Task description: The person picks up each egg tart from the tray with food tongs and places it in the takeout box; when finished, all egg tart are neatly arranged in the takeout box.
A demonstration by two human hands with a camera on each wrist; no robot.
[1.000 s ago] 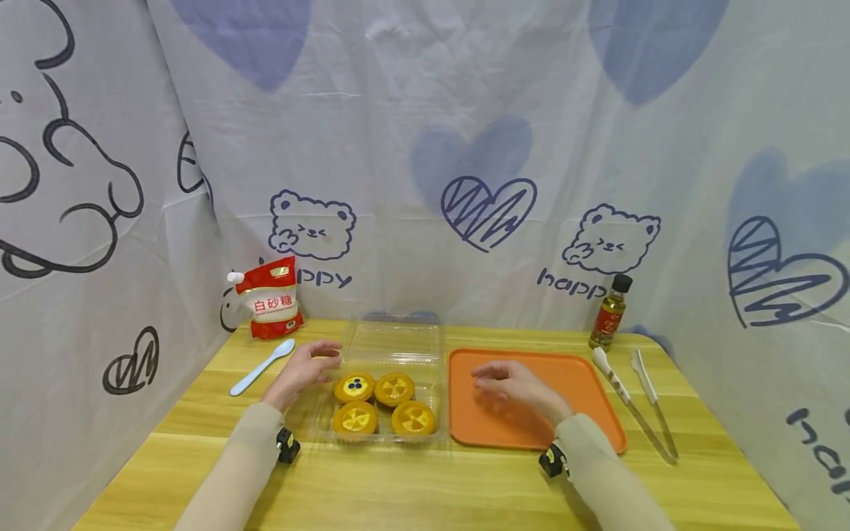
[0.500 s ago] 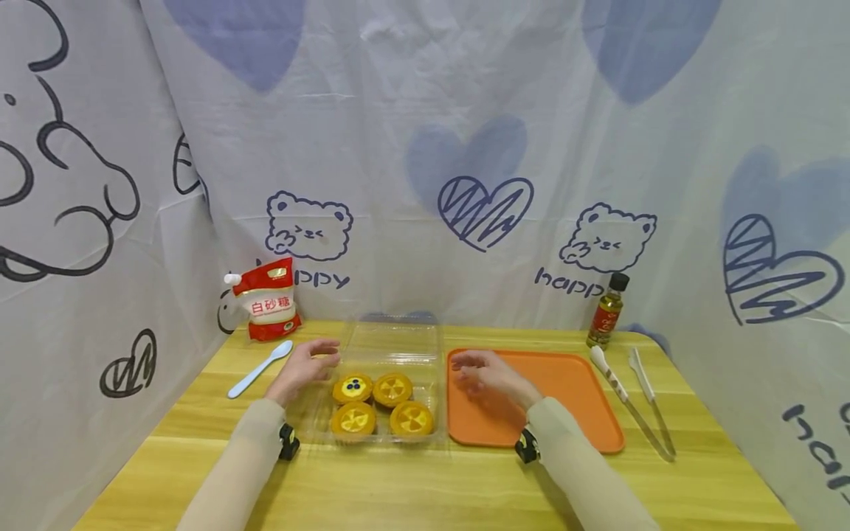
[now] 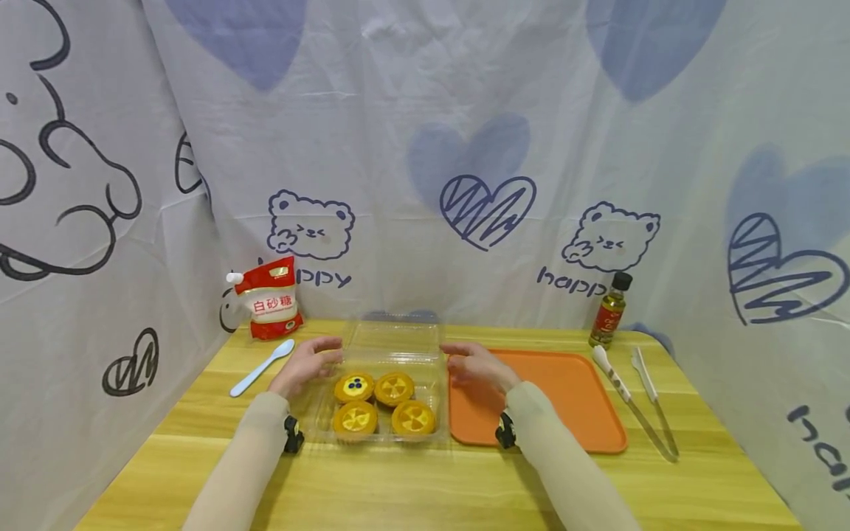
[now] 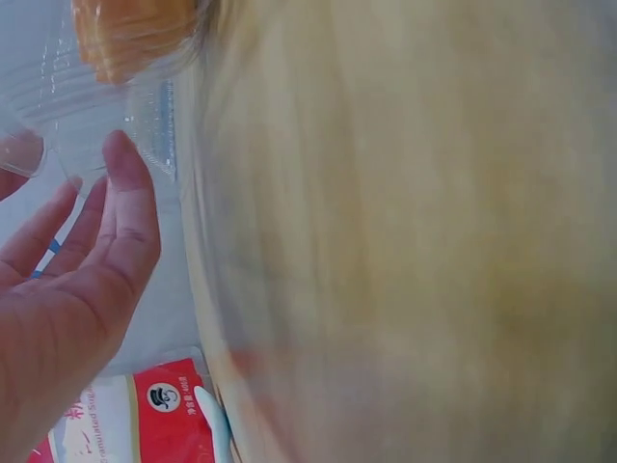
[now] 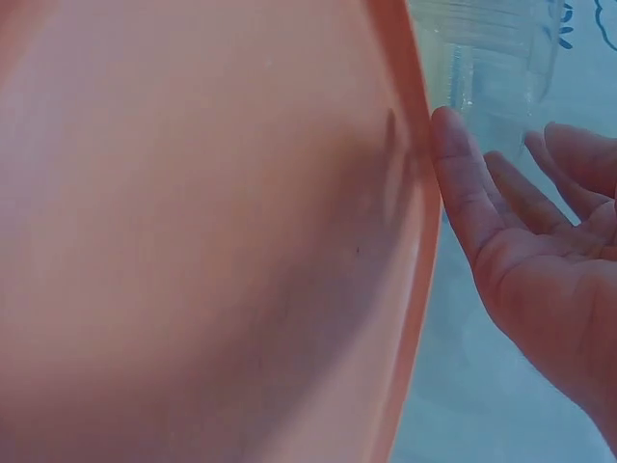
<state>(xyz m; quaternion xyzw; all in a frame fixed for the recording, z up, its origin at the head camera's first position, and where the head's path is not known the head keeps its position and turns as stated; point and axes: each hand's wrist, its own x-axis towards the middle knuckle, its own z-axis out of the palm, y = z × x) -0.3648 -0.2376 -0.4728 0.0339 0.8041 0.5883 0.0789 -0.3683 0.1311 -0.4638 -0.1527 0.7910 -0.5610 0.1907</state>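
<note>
A clear plastic clamshell box (image 3: 425, 436) lies on the table with its lid (image 3: 395, 339) raised at the back. Inside sit several egg tarts (image 3: 413, 419), one topped with dark berries. My left hand (image 3: 307, 366) is at the box's left side near the hinge, fingers relaxed and pointing toward it; the left wrist view shows the fingertips right at the clear plastic. On the other side, my right hand (image 3: 479, 366) reaches over the left edge of the orange tray (image 3: 558, 398), fingertips close to the box's right back corner. Nothing is gripped in either hand.
Left of the box lie a pale blue spoon (image 3: 263, 367) and, behind it, a red and white sugar bag (image 3: 271, 301). An oil bottle (image 3: 608, 311) stands at the back right, with metal tongs (image 3: 637, 405) near the tray's right edge. A printed curtain (image 3: 398, 147) hangs behind the table.
My right hand has moved left across the orange tray to the box's right side. The left hand has stayed almost in place beside the box.
</note>
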